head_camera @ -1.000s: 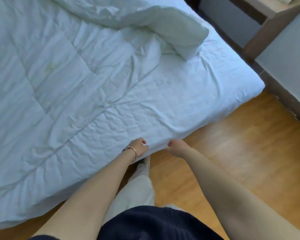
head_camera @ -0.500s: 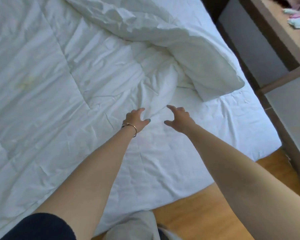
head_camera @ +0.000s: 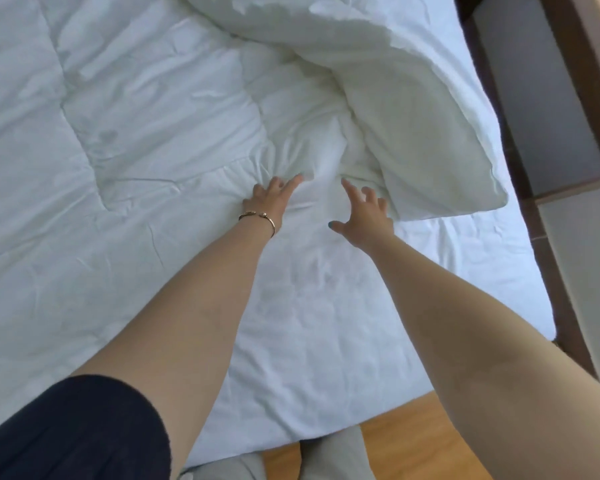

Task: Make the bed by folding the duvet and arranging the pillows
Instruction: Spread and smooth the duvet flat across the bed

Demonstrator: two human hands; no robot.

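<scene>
White quilted duvet (head_camera: 146, 140) covers nearly the whole bed, its stitched panels wrinkled, and a bunched, folded-over part of it (head_camera: 413, 109) rises just beyond the fingertips of both hands, its loose corner lying to the right of the right fingers. The left hand (head_camera: 269, 199) rests on the duvet with fingers stretched forward and slightly spread, their tips pressed into a gathered crease of fabric; nothing is curled into its grasp. A thin gold bangle (head_camera: 258, 218) circles the left wrist, behind those fingers. The right hand (head_camera: 362, 216) reaches alongside it, apart from the left, fingers splayed and relaxed, forefinger pointing toward the base of the bunched fold; whether the fingertips touch the cloth I cannot tell. Between the two sets of fingers the duvet shows a narrow pulled ridge. Behind the wrists, near the body, the duvet hangs over the mattress edge above a wooden floor (head_camera: 413, 445). A dark sleeve (head_camera: 66, 431) covers the left upper arm. Far right of the right fingers stands grey and brown furniture (head_camera: 534, 98).
</scene>
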